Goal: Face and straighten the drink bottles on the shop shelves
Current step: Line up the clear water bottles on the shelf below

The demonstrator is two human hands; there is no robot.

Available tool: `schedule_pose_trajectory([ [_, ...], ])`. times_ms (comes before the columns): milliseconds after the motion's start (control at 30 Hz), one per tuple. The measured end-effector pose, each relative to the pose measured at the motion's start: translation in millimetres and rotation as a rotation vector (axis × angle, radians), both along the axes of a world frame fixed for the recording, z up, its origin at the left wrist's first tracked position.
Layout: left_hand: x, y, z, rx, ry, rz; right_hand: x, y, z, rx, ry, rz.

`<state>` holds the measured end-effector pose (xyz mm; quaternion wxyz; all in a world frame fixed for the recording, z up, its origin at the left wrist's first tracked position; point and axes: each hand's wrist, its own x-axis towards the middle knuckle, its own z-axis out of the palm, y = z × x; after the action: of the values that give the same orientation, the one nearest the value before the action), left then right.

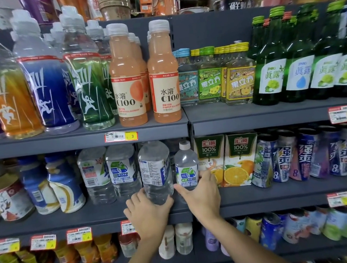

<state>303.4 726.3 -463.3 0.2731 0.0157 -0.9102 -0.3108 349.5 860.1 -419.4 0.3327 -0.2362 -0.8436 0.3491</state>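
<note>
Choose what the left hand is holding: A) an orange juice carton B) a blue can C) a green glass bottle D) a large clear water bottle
D: the left hand curls round the base of the large clear water bottle.

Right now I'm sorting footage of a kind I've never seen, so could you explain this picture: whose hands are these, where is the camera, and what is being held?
There is no machine here: a person works bare-handed. The single picture comes from a wide-angle camera worn on the head, looking forward and down at dark grey metal shop shelves stocked with drinks. The left hand holds the base of a large clear plastic water bottle, its label turned sideways. The right hand holds a small clear white-capped bottle beside it, next to orange juice cartons.
</note>
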Motion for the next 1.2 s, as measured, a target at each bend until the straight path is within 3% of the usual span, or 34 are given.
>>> schedule_pose_trajectory([
  [200, -6, -41, -1, -0.075, -0.004, -0.237, 2, -10, 0, 0.061, 0.015, -0.031],
  [333, -8, -60, -3, 0.051, -0.040, -0.425, 8, 0, -12, -0.001, 0.103, 0.104],
  [467, -1, -63, 2, 0.153, -0.081, -0.489, 7, 9, -18, -0.010, 0.033, 0.175],
  [600, 2, -62, 11, 0.106, -0.123, -0.532, 5, 7, -21, 0.007, 0.013, 0.197],
  [800, 17, -47, 7, 0.244, 0.001, -0.409, 5, 7, -23, -0.008, 0.019, 0.209],
  [1033, 23, -16, 16, 0.095, 0.021, -0.194, 4, -1, -24, -0.148, 0.054, 0.188],
  [1200, 22, -5, 21, 0.154, -0.006, -0.108, 5, -2, -24, -0.149, 0.051, 0.178],
])
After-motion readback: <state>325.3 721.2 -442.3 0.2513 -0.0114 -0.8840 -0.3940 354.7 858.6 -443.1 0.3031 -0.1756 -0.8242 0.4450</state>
